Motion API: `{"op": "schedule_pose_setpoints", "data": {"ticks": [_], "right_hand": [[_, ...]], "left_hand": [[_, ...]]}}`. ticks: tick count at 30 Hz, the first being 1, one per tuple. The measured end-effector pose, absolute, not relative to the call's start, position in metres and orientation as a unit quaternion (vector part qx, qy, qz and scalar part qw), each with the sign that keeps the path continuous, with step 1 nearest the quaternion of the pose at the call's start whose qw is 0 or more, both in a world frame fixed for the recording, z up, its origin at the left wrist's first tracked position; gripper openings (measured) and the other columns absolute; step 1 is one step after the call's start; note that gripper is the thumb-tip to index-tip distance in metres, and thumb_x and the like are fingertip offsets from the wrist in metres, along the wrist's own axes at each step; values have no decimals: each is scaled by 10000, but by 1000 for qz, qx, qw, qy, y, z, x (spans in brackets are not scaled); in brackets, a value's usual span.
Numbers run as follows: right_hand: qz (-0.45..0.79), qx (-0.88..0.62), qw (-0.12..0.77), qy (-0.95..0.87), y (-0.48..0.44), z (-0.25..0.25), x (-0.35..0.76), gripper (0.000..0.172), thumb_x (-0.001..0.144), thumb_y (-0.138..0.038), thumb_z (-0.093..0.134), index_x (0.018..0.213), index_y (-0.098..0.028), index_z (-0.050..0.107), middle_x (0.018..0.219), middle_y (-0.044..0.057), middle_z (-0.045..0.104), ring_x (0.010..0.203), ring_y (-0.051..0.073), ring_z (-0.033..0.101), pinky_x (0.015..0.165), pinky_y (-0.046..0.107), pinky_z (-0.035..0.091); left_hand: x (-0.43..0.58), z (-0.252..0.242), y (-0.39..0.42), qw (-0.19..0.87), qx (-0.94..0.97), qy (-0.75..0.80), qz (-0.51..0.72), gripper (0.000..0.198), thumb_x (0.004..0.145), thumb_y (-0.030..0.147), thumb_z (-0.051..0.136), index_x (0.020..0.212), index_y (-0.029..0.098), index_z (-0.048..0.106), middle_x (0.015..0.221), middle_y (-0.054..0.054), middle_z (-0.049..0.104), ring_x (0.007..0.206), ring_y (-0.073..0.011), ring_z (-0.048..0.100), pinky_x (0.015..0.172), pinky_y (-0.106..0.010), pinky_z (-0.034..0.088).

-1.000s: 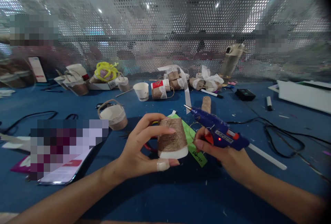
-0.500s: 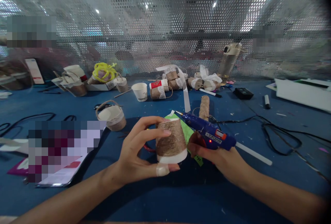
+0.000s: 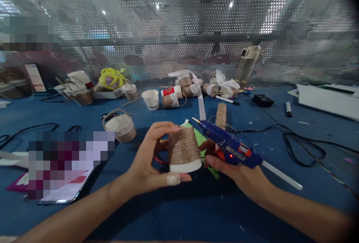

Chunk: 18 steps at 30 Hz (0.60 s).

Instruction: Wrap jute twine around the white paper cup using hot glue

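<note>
Twine-wrapped cup, wide white edge downward, held over table; left hand spread in wide curve, gripping cup; right hand closed round glue gun, tip near cup's narrow edge; twine spool behind.

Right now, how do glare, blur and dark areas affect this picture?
Head view: bright spots of glare across the perforated screen, hazy shapes behind it; head view: ridges on the twine-wrapped cup show, but lettering on the glue gun is too soft to read; head view: upper right corner black.
</note>
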State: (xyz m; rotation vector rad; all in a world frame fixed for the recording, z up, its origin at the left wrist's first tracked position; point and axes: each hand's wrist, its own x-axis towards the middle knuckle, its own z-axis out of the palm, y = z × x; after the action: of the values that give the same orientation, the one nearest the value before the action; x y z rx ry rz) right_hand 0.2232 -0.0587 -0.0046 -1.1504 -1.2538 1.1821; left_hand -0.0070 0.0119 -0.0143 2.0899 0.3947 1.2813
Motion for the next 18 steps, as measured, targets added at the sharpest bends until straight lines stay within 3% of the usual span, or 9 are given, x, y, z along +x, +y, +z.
{"op": "schedule_pose_setpoints", "data": {"ticks": [3, 7, 11, 18], "right_hand": [[468, -486, 525, -518, -60, -6, 222, 240, 795, -334, 796, 998, -273, 682, 930, -24, 786, 844, 176, 762, 781, 286, 641], [458, -496, 535, -508, -60, -11, 222, 263, 793, -362, 806, 1020, -288, 696, 984, -31, 803, 879, 178, 780, 832, 299, 650], [449, -501, 541, -504, -60, -13, 222, 254, 811, -377, 799, 1027, -285, 701, 990, -23, 809, 883, 181, 784, 870, 317, 644], [370, -488, 541, -577, -66, -6, 220, 91, 873, -300, 749, 955, -277, 718, 1011, -14, 792, 970, 157, 745, 921, 252, 590]], "left_hand": [[-10, -15, 13, 338, 807, 193, 444, 861, 716, 295, 866, 1445, 314, 407, 1397, -117, 451, 1305, -309, 531, 1042, -448, 561], [-16, -11, 16, 271, 836, 245, 410, 870, 754, 372, 829, 1486, 336, 361, 1423, -106, 480, 1315, -321, 513, 1138, -504, 460], [-17, -7, 14, 245, 849, 260, 390, 823, 793, 381, 794, 1484, 349, 347, 1424, -89, 483, 1293, -293, 531, 1110, -443, 487], [-11, -2, 13, 260, 860, 276, 340, 842, 797, 404, 791, 1490, 343, 317, 1431, -95, 452, 1280, -285, 535, 1015, -379, 556]]}}
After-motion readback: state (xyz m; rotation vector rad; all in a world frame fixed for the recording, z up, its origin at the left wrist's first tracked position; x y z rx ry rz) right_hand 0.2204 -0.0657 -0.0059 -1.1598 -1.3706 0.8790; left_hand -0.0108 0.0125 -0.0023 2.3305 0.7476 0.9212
